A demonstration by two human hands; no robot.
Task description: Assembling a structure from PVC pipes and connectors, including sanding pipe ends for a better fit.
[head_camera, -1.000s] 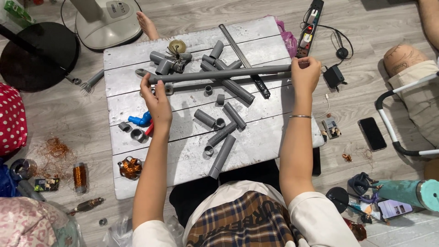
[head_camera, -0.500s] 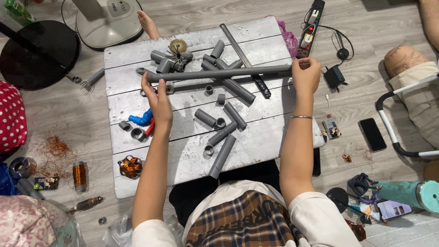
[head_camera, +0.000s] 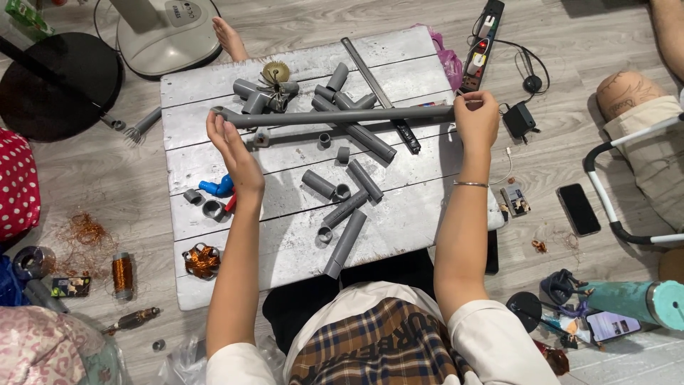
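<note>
The long grey pipe (head_camera: 335, 116), straight with an elbow at its left end, hung level just above the white board table (head_camera: 427, 214), its ends gripped by the left hand (head_camera: 231, 146) and right hand (head_camera: 476, 117).

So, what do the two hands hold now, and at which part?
Both hold one long grey pipe level above the white board: left hand near its left end with the elbow fitting, right hand at its right end.
</note>
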